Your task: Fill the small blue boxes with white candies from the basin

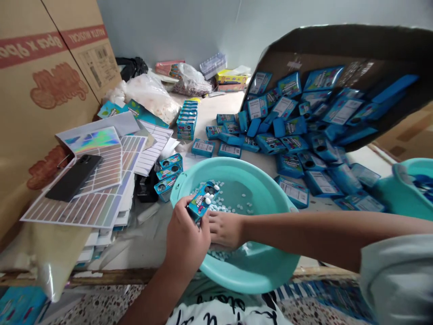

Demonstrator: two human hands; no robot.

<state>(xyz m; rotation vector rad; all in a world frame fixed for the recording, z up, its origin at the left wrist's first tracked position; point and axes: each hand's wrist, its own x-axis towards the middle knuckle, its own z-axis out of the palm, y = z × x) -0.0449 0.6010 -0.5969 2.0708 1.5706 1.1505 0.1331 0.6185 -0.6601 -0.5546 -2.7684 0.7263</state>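
While left hand (185, 239) grips blue box (202, 201), right fingers (214, 215) touch its underside.

Left hand (185, 239): enters from the bottom edge of the view, forearm rising up and slightly right, back of hand toward the camera. Fingers curled closed, thumb side uppermost, fingertips at the upper right of the fist.

Right hand (225, 229): forearm bare, extends level from the right edge of the view toward the left; short pale sleeve at the lower right corner. Wrist straight, palm down, fingers bent downward.

Both hands meet knuckle to fingertip, touching or just beside each other
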